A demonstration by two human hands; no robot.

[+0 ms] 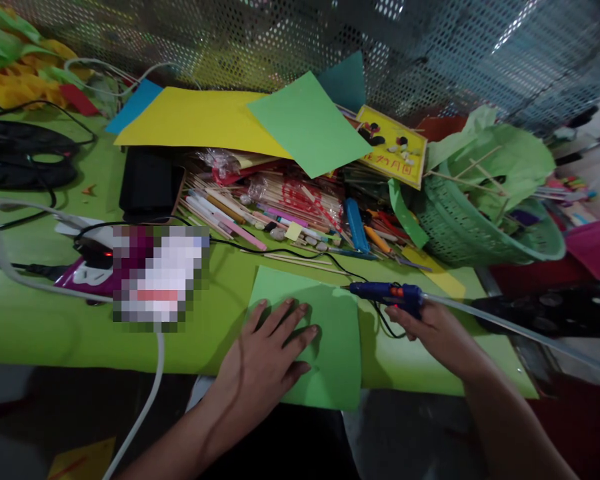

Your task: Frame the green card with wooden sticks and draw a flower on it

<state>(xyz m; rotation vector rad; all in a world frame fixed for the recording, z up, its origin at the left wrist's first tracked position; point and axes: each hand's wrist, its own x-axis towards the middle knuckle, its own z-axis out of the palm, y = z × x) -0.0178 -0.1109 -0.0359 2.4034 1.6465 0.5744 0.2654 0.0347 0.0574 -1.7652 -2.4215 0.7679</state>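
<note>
Two-handed at the table (210,350): pressing the left grip (263,363), loosely spread, onto the green sheet (337,360) lying over the front edge; clasping the blue glue gun (377,292) in the right grip (433,331), nozzle at the sheet's far right corner. Beyond, sticks (307,200) and pens (237,229) beside a green basket (460,230).

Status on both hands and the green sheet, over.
Left hand flat on green sheet. Right hand gripping blue glue gun, tip at sheet's top edge. Black cable just behind sheet.
</note>
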